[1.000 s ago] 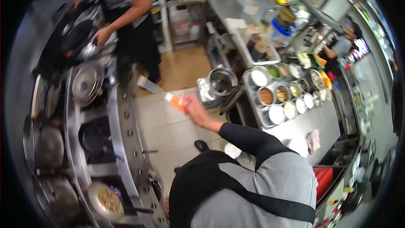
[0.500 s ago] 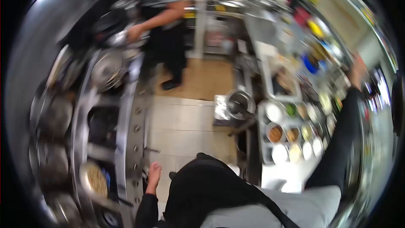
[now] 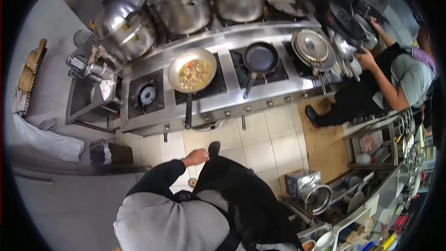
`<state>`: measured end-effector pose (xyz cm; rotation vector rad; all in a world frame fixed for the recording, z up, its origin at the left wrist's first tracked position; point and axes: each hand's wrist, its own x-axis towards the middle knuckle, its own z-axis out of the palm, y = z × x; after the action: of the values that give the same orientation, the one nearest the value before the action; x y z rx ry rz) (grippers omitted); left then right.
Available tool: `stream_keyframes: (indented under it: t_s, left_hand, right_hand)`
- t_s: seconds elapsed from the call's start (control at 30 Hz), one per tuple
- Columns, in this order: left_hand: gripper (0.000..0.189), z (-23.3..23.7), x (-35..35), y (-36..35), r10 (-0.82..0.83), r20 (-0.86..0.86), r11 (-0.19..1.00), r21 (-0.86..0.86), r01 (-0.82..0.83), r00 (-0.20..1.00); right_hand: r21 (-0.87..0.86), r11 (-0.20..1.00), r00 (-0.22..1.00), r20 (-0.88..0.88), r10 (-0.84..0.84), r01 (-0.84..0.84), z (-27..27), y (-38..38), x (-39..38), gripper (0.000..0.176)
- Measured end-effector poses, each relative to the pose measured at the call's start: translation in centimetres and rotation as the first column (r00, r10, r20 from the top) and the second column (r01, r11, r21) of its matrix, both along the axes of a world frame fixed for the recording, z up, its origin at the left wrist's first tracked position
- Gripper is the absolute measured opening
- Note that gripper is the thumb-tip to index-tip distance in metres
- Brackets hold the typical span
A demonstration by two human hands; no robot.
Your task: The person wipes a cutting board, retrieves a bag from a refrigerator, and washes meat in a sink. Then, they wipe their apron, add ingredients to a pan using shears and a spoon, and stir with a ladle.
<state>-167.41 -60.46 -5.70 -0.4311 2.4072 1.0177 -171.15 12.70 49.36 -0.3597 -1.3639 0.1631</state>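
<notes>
My left hand hangs low in front of my body, above the tiled floor and short of the stove. Its fingers are curled closed; what they hold, if anything, is too small to make out. My right hand is out of view. Nearest on the stove is a frying pan of chopped, browned food with some liquid, its dark handle pointing towards me. To the right of it sits a smaller black frying pan. A bare burner lies to the left.
Large steel pots stand along the back of the stove. At the right, a co-worker handles a dark wok. Stacked strainers lie on the right burners. A bin stands at left, and a counter with containers at lower right.
My view has swung left from the aisle and ingredient counter to face the stove. My right hand, earlier stretched towards the right-hand shelf, has left the view. My left hand stays low.
</notes>
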Motion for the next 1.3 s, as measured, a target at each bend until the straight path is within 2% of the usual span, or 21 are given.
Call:
stream_keyframes:
  t_s: [0.03, 0.1, 0.13, 0.2, 0.3, 0.37, 0.43, 0.6, 0.67, 0.73, 0.77, 0.8, 0.83, 0.87, 0.9, 0.97, 1.07, 1.13, 1.17, 1.2, 1.3]
  left_hand:
    - [0.037, -0.1, 0.2, -1.1, -0.226, -0.097, 0.973, -0.072, 0.22, 0.969]
    - [0.034, 0.8, 1.0, -2.0, 0.019, -0.089, 1.0, 0.007, -0.019, 0.996]
    - [0.036, 0.1, 1.2, -2.9, 0.11, -0.048, 0.991, 0.081, -0.106, 0.993]
    - [0.039, -1.2, 1.6, -4.3, 0.205, -0.031, 0.973, 0.114, -0.201, 0.978]
    - [0.039, -4.0, 2.4, -6.9, 0.34, -0.018, 0.93, 0.157, -0.333, 0.94]
    - [0.038, -5.1, 3.4, -8.5, 0.318, -0.095, 0.944, 0.122, -0.306, 0.943]
    - [0.038, -6.3, 4.5, -10.9, 0.387, -0.128, 0.919, 0.135, -0.37, 0.913]
    - [0.036, -6.7, 8.5, -14.3, 0.732, -0.182, 0.681, 0.152, -0.717, 0.657]
    - [0.031, -6.5, 9.7, -15.4, 0.833, -0.211, 0.551, 0.223, -0.804, 0.512]
    - [0.03, -5.1, 10.8, -15.9, 0.951, -0.001, 0.296, 0.282, -0.913, 0.308]
    - [0.03, -5.5, 11.5, -15.8, 0.949, 0.018, 0.299, 0.279, -0.913, 0.316]
    - [0.031, -7.5, 13.2, -15.6, 0.939, 0.038, 0.325, 0.241, -0.915, 0.343]
    - [0.031, -10.0, 15.2, -15.4, 0.927, 0.054, 0.354, 0.204, -0.913, 0.372]
    - [0.031, -13.6, 17.6, -15.1, 0.861, 0.008, 0.5, 0.168, -0.849, 0.509]
    - [0.031, -14.0, 18.1, -14.5, 0.861, 0.133, 0.465, 0.186, -0.865, 0.491]
    - [0.036, -9.8, 16.3, -15.4, 0.673, 0.45, 0.58, 0.171, -0.796, 0.587]
    - [0.03, -8.9, 14.3, -16.0, 0.624, 0.426, 0.646, 0.192, -0.739, 0.655]
    - [0.033, -10.0, 12.8, -17.2, 0.314, 0.183, 0.89, 0.284, -0.356, 0.932]
    - [0.032, -15.4, 14.2, -18.0, 0.108, -0.069, 0.983, 0.16, -0.096, 0.992]
    - [0.032, -13.4, 11.5, -17.0, -0.109, -0.3, 0.993, -0.075, 0.091, 0.948]
    - [0.031, -14.3, 5.0, -17.7, 0.023, 0.129, 0.976, 0.214, -0.05, 0.991]
  right_hand:
    - [0.005, 0.993, 0.993, 0.037, 0.115, -0.115, -0.5, -0.7, -2.9, 0.05]
    - [0.016, 0.838, 0.765, 0.417, 0.491, -0.546, -3.6, 2.6, -8.9, 0.031]
    - [0.008, 0.938, 0.895, 0.304, 0.327, -0.346, -4.0, -4.1, -12.1, 0.027]
    - [-0.124, 0.769, 0.737, 0.225, 0.637, -0.627, -4.9, -18.5, -17.2, 0.024]
    - [-0.191, 0.368, 0.285, 0.354, 0.891, -0.91, -5.8, -37.5, -22.7, 0.012]
    - [-0.333, -0.021, -0.158, 0.391, 0.907, -0.943, -4.9, -50.6, -25.5, 0.014]
    - [-0.319, -0.111, -0.297, 0.626, 0.721, -0.941, -3.7, -61.4, -29.9, 0.014]
    - [-0.468, -0.299, -0.553, 0.647, 0.525, -0.832, -8.2, -84.9, -45.9, 0.025]
    - [-0.449, -0.278, -0.521, 0.627, 0.579, -0.849, -9.0, -90.2, -47.4, 0.012]
    - [-0.507, -0.358, -0.593, 0.441, 0.674, -0.784, -9.4, -93.2, -45.2, 0.009]
    - [-0.495, -0.383, -0.594, 0.391, 0.703, -0.78, -10.3, -93.9, -43.8, 0.003]
    - [-0.393, -0.428, -0.571, 0.405, 0.714, -0.814, -11.3, -93.6, -41.5, 0.008]
    - [-0.37, -0.261, -0.435, 0.544, 0.717, -0.892, -12.5, -92.3, -39.2, 0.022]
    - [-0.321, -0.419, -0.518, 0.356, 0.778, -0.85, -15.2, -92.0, -37.7, 0.018]
    - [-0.457, -0.339, -0.524, 0.375, 0.765, -0.822, -16.3, -89.9, -34.4, 0.019]
    - [-0.493, -0.31, -0.53, 0.404, 0.746, -0.813, -21.2, -85.1, -31.9, 0.019]
    - [-0.698, -0.072, -0.471, 0.4, 0.786, -0.713, -27.0, -75.5, -29.2, 0.016]
    - [-0.781, 0.065, -0.421, 0.402, 0.813, -0.621, -29.2, -68.0, -28.3, 0.015]
    - [-0.722, 0.121, -0.325, 0.446, 0.834, -0.682, -30.6, -64.1, -28.0, 0.015]
    - [-0.701, 0.169, -0.236, 0.442, 0.865, -0.693, -31.0, -60.6, -27.5, 0.015]
    - [-0.603, 0.409, 0.078, 0.498, 0.864, -0.685, -29.0, -49.4, -24.9, 0.019]
